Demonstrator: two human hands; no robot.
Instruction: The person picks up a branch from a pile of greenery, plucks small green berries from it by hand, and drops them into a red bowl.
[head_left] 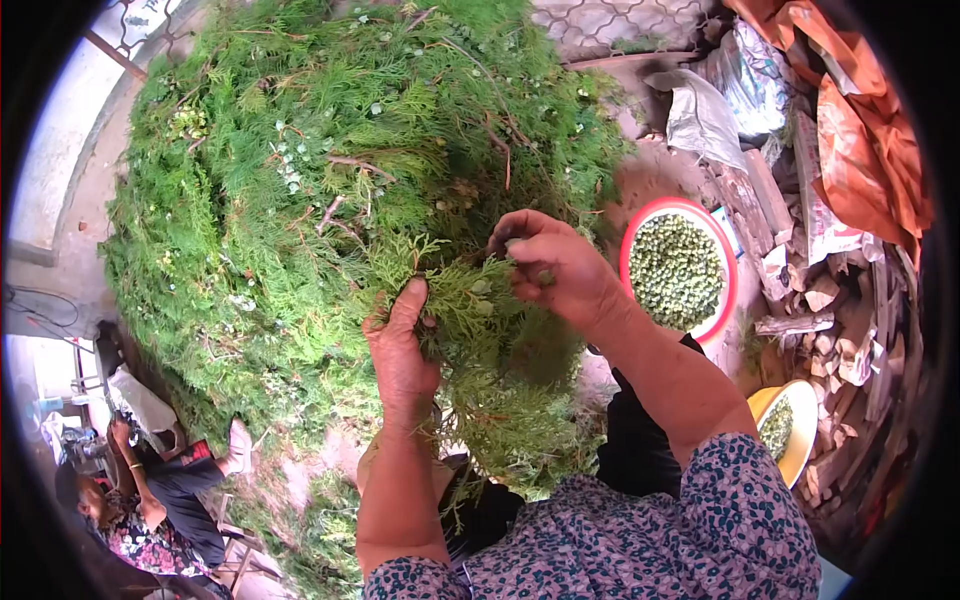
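My left hand (403,352) is closed on a leafy evergreen branch (470,310), thumb on top, with its sprays hanging toward my lap. Just right of the sprays, my right hand (565,268) has its fingers curled in around small green cones (545,277). One cone shows at the fingertips and another against the palm. A few pale green cones are still attached to the branch. Behind both hands rises a large heap of cut evergreen branches (290,230), with bluish-green cones among the foliage.
On the right, a red-rimmed basin (731,265) holds many green cones, and a yellow basin (801,440) nearer me contains more. Split firewood (825,365), sacks (700,118) and an orange tarp (850,130) line the right side. At lower left sits another person (150,510).
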